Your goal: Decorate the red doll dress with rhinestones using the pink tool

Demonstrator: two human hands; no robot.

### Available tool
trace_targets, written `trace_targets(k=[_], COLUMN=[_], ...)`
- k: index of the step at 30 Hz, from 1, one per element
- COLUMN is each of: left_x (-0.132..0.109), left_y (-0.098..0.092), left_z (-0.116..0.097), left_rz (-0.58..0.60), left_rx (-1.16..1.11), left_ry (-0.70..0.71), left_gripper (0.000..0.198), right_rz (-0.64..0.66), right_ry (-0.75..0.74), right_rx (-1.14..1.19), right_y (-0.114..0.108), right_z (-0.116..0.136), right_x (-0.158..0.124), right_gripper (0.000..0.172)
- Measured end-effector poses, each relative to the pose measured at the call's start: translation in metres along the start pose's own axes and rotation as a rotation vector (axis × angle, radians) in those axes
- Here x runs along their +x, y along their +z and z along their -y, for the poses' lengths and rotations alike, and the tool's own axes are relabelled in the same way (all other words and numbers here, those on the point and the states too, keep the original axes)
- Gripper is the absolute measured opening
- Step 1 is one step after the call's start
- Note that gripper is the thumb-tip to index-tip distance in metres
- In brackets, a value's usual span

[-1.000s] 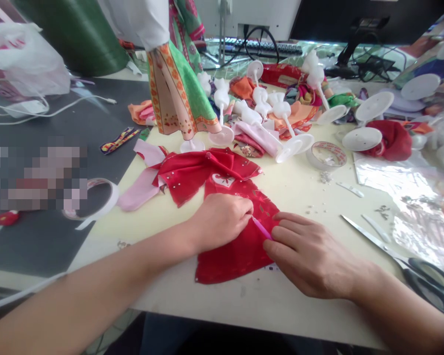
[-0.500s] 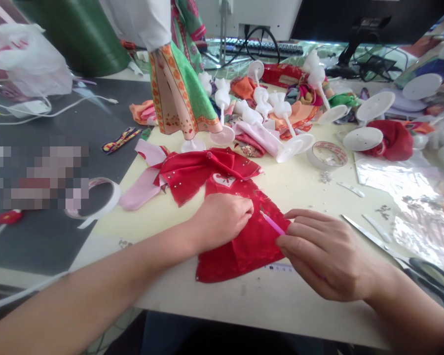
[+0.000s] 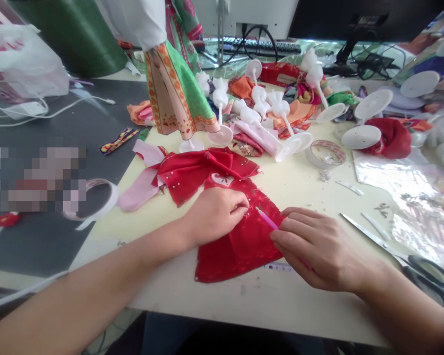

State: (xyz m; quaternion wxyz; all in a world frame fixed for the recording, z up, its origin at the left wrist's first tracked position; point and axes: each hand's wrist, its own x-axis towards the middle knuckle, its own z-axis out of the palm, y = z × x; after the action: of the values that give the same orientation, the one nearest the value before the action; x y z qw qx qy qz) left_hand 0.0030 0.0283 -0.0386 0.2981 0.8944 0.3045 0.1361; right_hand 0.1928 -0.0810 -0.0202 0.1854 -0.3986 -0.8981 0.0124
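Observation:
A small red doll dress [image 3: 229, 256] lies on the table with a white heart-shaped patch [image 3: 222, 180] and tiny pale studs on it. My left hand [image 3: 218, 212] rests on its middle, fingers curled and thumb pressed to them; whatever they may hold is hidden. My right hand [image 3: 314, 246] grips a slim pink pen-like tool [image 3: 268, 219], its pale tip pointing up and left toward my left fingertips, just above the cloth. Above the dress is a bunched red top piece [image 3: 192, 170] with studs, beside pink fabric [image 3: 138, 190].
Scissors [image 3: 392, 251] lie at the right. Tape rolls [image 3: 325, 154] and loose studs [image 3: 382, 209] are scattered about. White doll stands [image 3: 249, 112] and a mannequin's green skirt [image 3: 190, 93] stand behind. A ruler [image 3: 279, 266] shows below the dress hem.
My right hand and the pink tool have shifted slightly left and up, nearer my left hand. My left hand has moved a little up and left, its fingertips showing more clearly.

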Motion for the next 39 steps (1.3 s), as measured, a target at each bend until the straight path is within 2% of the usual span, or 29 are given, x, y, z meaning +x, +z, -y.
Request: trace_targets(k=[5,11,16,27,34,39], left_x=[0.001,0.004,0.004,0.003,0.004,0.005], left_y=[-0.004,-0.011,-0.013,-0.011,-0.013,-0.020], left_z=[0.003,0.006,0.007,0.009,0.012,0.014], left_rz=[-0.010,0.002,0.046,0.041,0.060,0.043], left_rx=[0.024,0.082,0.126,0.164,0.122,0.106], left_ry=[-0.021,-0.067,-0.080,-0.067,-0.096,-0.105], left_gripper=[0.014,0.012,0.015,0.020,0.016,0.016], right_rz=[0.006,-0.081,-0.044,0.050,-0.084,-0.090], right_ry=[0.000,0.063,0.057,0.051,0.020,0.027], right_rx=[-0.022,-0.056,-0.031,-0.050,-0.052,-0.120], right_y=[0.004,0.014,0.018,0.023,0.021,0.016], right_z=[-0.001,-0.005,-0.004,-0.002,-0.007,-0.008], right_x=[-0.001,-0.002,0.003,0.005,0.002,0.000], right_gripper=[0.019,0.028,0.027,0.025,0.026,0.023])
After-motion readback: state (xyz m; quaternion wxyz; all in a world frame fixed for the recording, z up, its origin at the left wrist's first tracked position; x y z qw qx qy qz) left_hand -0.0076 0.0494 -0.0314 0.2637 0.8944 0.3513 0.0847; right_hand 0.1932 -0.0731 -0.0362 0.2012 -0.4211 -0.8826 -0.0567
